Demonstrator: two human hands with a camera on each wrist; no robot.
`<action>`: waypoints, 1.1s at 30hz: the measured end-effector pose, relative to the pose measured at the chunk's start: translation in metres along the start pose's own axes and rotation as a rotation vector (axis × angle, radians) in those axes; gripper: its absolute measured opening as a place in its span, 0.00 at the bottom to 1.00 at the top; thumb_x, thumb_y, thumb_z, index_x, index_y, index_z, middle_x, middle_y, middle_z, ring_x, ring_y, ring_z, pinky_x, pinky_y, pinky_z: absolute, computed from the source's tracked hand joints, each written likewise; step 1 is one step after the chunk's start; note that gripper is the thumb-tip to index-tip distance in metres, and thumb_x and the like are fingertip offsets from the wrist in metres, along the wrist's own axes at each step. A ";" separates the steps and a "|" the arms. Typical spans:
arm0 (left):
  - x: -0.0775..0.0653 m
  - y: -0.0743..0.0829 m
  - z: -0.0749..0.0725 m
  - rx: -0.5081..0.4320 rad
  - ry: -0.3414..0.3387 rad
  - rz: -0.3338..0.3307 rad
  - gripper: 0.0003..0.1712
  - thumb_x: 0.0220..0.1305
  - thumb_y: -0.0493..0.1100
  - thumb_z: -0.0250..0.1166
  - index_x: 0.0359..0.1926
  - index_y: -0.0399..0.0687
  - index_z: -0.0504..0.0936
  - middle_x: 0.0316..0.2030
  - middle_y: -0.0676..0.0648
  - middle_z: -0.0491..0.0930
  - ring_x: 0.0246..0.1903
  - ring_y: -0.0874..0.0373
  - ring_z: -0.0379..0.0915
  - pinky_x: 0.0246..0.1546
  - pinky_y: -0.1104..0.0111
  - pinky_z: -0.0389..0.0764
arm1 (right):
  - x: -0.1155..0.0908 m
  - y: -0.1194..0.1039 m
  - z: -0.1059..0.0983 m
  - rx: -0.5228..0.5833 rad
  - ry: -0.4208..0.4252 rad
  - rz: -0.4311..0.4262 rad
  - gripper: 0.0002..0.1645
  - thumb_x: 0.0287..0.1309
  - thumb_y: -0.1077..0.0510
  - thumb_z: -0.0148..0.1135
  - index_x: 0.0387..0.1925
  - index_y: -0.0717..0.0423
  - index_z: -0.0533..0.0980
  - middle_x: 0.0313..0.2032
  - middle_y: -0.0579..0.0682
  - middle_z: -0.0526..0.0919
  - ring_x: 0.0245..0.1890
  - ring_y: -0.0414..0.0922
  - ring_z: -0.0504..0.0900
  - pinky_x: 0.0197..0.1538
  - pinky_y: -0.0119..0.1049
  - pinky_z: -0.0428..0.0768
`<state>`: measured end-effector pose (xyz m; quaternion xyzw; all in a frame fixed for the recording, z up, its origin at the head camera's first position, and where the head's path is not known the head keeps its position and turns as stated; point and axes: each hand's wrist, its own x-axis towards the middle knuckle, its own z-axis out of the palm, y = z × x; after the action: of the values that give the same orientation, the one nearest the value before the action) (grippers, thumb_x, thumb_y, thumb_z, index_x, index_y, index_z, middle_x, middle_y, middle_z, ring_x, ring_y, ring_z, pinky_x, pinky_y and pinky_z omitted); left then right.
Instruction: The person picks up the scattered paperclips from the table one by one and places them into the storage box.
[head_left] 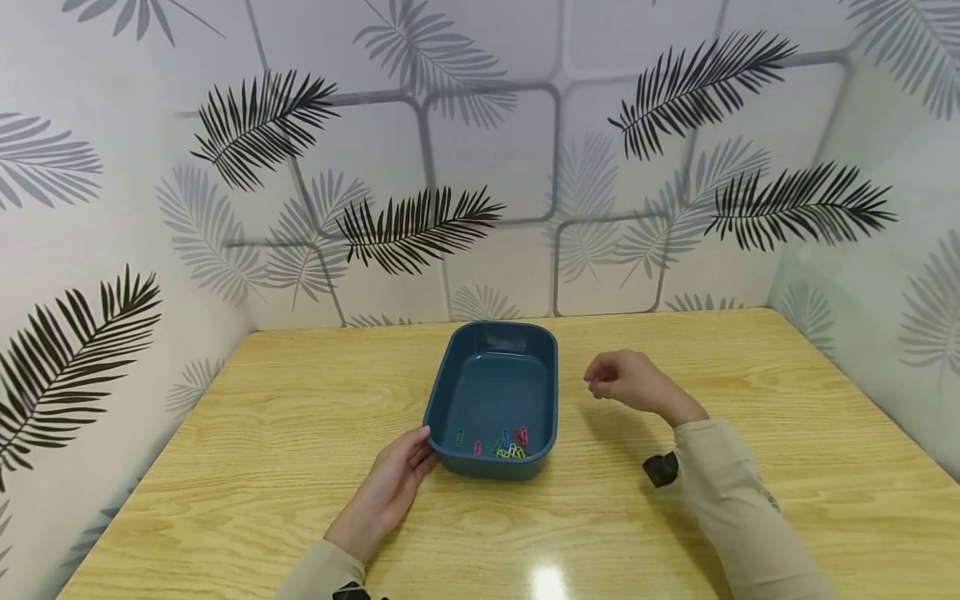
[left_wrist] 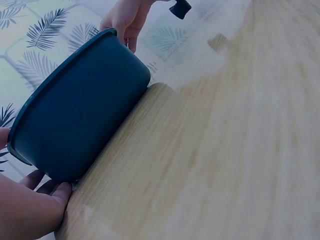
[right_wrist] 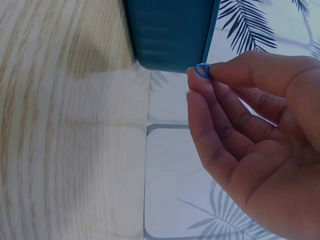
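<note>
A dark blue plastic bin [head_left: 491, 400] stands on the table with several coloured paper clips [head_left: 512, 451] inside, mostly at its near end. My left hand [head_left: 393, 479] holds the bin's near left corner, thumb at the rim. In the left wrist view, the fingers [left_wrist: 56, 192] of that hand lie low against the bin wall [left_wrist: 75, 105]. To the right of the bin and apart from it, my right hand [head_left: 633, 382] is raised above the table. Its thumb and fingertip pinch a small blue paper clip [right_wrist: 202, 70], and the other fingers are bent with nothing in them.
The light wood table [head_left: 300, 392] reaches back to a wall [head_left: 495, 267] with a leaf pattern. Side walls stand along its left and right edges. A black wrist device [head_left: 662, 470] sits at the right sleeve.
</note>
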<state>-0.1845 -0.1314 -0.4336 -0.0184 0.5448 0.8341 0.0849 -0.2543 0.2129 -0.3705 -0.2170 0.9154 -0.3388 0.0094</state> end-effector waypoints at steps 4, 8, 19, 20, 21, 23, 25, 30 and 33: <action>0.000 0.000 0.000 -0.006 0.004 0.002 0.22 0.70 0.39 0.55 0.56 0.25 0.70 0.48 0.43 0.78 0.49 0.56 0.71 0.51 0.67 0.74 | 0.001 -0.003 0.000 0.002 0.015 -0.007 0.05 0.58 0.68 0.61 0.37 0.67 0.78 0.30 0.49 0.83 0.31 0.43 0.81 0.37 0.39 0.79; 0.000 0.001 0.001 -0.012 0.013 0.003 0.20 0.70 0.39 0.55 0.55 0.25 0.71 0.48 0.43 0.78 0.48 0.55 0.72 0.50 0.67 0.74 | 0.001 -0.007 0.000 0.006 0.023 -0.015 0.04 0.58 0.68 0.62 0.36 0.65 0.78 0.30 0.49 0.82 0.30 0.42 0.80 0.36 0.38 0.78; 0.001 0.000 0.001 -0.015 0.033 0.001 0.20 0.69 0.38 0.56 0.55 0.24 0.71 0.48 0.42 0.78 0.48 0.55 0.72 0.50 0.67 0.74 | 0.000 -0.022 0.001 -0.013 0.050 -0.062 0.04 0.56 0.68 0.62 0.35 0.64 0.78 0.29 0.48 0.82 0.29 0.41 0.79 0.34 0.36 0.78; 0.001 0.000 0.000 -0.013 0.031 0.002 0.21 0.69 0.38 0.56 0.55 0.24 0.70 0.48 0.42 0.78 0.49 0.55 0.72 0.50 0.67 0.74 | 0.000 -0.023 0.002 -0.019 0.051 -0.066 0.04 0.56 0.68 0.62 0.35 0.64 0.79 0.29 0.47 0.82 0.28 0.41 0.79 0.33 0.36 0.78; 0.001 0.000 0.000 -0.012 0.029 0.003 0.21 0.70 0.38 0.55 0.56 0.24 0.70 0.49 0.42 0.78 0.49 0.55 0.72 0.50 0.67 0.74 | 0.000 -0.024 0.002 -0.025 0.052 -0.072 0.04 0.56 0.68 0.62 0.35 0.64 0.79 0.29 0.47 0.82 0.28 0.40 0.79 0.33 0.35 0.77; 0.001 0.000 0.000 -0.009 0.024 0.003 0.22 0.70 0.38 0.55 0.57 0.23 0.69 0.49 0.41 0.78 0.49 0.55 0.72 0.51 0.67 0.74 | 0.000 -0.027 0.003 -0.030 0.052 -0.081 0.04 0.56 0.69 0.62 0.35 0.64 0.79 0.29 0.47 0.82 0.27 0.40 0.79 0.32 0.34 0.77; 0.001 0.000 0.000 -0.008 0.019 0.003 0.23 0.70 0.38 0.55 0.58 0.23 0.68 0.50 0.41 0.78 0.50 0.55 0.72 0.51 0.67 0.74 | -0.001 -0.029 0.004 -0.030 0.056 -0.085 0.04 0.56 0.69 0.62 0.35 0.64 0.79 0.28 0.47 0.82 0.27 0.41 0.79 0.30 0.34 0.77; 0.000 0.000 0.000 -0.007 0.010 0.003 0.24 0.70 0.39 0.55 0.59 0.22 0.67 0.51 0.41 0.77 0.51 0.55 0.71 0.52 0.67 0.73 | -0.002 -0.036 0.005 -0.023 0.079 -0.097 0.03 0.57 0.68 0.62 0.34 0.63 0.78 0.28 0.47 0.82 0.27 0.41 0.79 0.30 0.34 0.77; 0.000 0.000 0.000 -0.004 0.007 0.001 0.25 0.70 0.39 0.55 0.60 0.23 0.66 0.51 0.41 0.76 0.51 0.56 0.71 0.53 0.67 0.73 | -0.002 -0.041 0.006 -0.011 0.098 -0.096 0.03 0.58 0.68 0.62 0.35 0.64 0.78 0.29 0.47 0.82 0.29 0.42 0.80 0.33 0.36 0.78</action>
<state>-0.1849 -0.1315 -0.4335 -0.0213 0.5433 0.8352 0.0824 -0.2356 0.1819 -0.3502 -0.2438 0.9052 -0.3441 -0.0526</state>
